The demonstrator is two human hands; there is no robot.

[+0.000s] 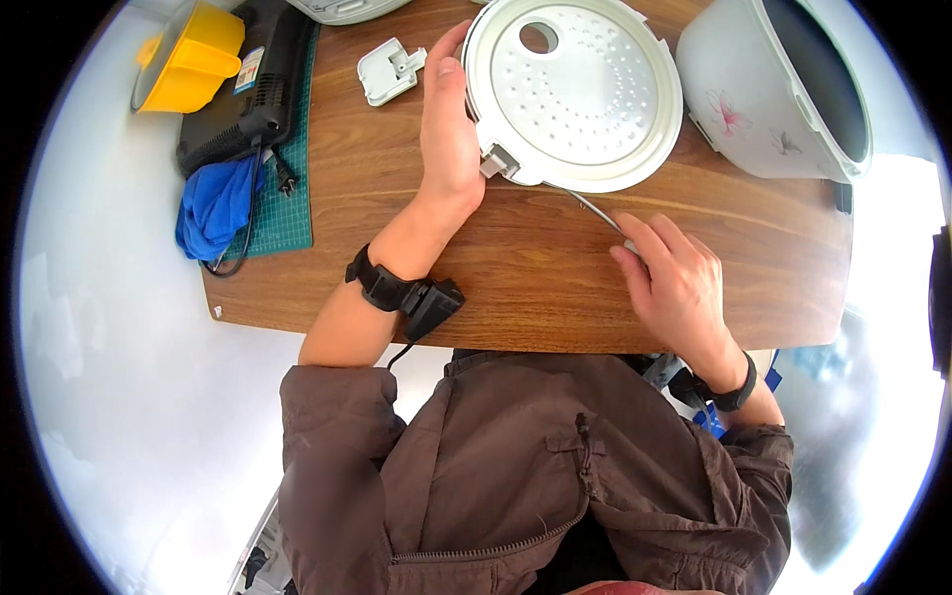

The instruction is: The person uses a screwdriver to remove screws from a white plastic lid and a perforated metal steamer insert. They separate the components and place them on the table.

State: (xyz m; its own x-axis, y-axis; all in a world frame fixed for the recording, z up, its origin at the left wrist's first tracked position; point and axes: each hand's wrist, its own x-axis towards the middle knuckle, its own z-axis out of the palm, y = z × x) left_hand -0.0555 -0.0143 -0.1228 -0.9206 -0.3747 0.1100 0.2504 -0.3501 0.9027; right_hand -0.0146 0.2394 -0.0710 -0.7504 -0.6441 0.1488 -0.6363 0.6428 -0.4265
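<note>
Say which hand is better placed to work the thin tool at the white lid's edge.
Probably the right hand: it grips the thin tool, whose shaft reaches the near edge of the white lid. The left hand is against the lid's left side.

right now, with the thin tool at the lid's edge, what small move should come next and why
Probably a gentle pry with the right hand, since it grips the thin tool, whose far end reaches the near rim of the round white lid, while the left hand holds the lid's left side. Exactly where the tip sits is unclear.
</note>
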